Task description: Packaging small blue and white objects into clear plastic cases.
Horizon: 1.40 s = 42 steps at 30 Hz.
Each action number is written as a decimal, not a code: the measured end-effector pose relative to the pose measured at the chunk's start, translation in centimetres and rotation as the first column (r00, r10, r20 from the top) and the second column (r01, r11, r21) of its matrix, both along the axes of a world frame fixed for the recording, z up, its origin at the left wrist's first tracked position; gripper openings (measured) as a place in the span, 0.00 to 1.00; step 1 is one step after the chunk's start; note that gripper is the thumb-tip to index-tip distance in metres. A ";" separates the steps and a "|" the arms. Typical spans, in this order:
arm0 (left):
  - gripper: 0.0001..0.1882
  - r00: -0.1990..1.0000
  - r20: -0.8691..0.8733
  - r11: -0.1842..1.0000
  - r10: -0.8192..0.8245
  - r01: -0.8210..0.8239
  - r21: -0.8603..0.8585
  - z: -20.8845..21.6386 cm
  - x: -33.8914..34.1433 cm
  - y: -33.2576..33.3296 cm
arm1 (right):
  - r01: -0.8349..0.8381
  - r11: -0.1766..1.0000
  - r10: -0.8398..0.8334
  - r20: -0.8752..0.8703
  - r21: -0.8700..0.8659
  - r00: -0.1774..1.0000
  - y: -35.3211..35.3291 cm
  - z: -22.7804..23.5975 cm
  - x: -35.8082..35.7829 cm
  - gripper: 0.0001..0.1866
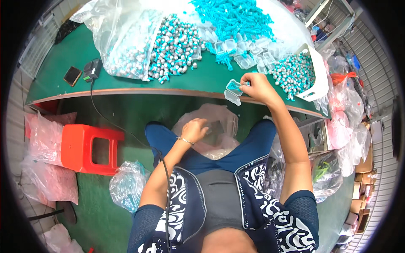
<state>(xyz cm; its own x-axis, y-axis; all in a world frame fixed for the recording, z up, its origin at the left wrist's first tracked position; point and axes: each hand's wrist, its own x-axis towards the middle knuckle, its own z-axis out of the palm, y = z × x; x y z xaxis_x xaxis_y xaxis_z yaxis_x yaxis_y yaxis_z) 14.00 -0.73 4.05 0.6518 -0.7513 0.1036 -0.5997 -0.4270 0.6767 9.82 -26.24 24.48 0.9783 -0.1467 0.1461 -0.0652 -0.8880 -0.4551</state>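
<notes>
My right hand (256,87) is at the table's front edge, fingers closed in a pinch on a small grey-and-blue earplug (247,83). Against those fingers is an open clear plastic case (233,87) with blue cord inside, its lid hanging down past the edge. Whether the fingers also grip the case or it leans on the edge, I cannot tell. My left hand (195,130) hovers over my lap, fingers loosely bent and apart, nothing visible in it. Below it a clear plastic bag (228,122) lies between my knees. Beside the right hand, more earplugs (293,74) spill from a white bin (317,69).
The green table (126,84) bears a heap of grey-and-blue plugs (177,46), a plastic bag (126,55), blue cords (236,19) and clear cases (249,50). A black device (93,69) trails a cable toward me. A red stool (90,148) stands left; bags crowd the right.
</notes>
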 end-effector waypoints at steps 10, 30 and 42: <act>0.37 0.938 0.330 0.892 0.104 0.059 -0.448 14.0 4.2 -7.2 | -0.060 0.991 0.050 -0.085 -0.120 0.995 -2.5 -0.8 5.0 0.08; 0.30 0.997 -0.016 0.885 -0.074 0.058 -0.462 13.8 6.7 -10.0 | 0.247 0.889 -0.077 -0.406 0.386 0.911 -3.4 -1.5 2.5 0.17; 0.32 0.980 0.144 0.889 -0.139 0.188 -0.417 14.6 7.1 -10.1 | 0.248 0.819 -0.073 -0.334 0.517 0.940 -3.5 -1.5 0.3 0.14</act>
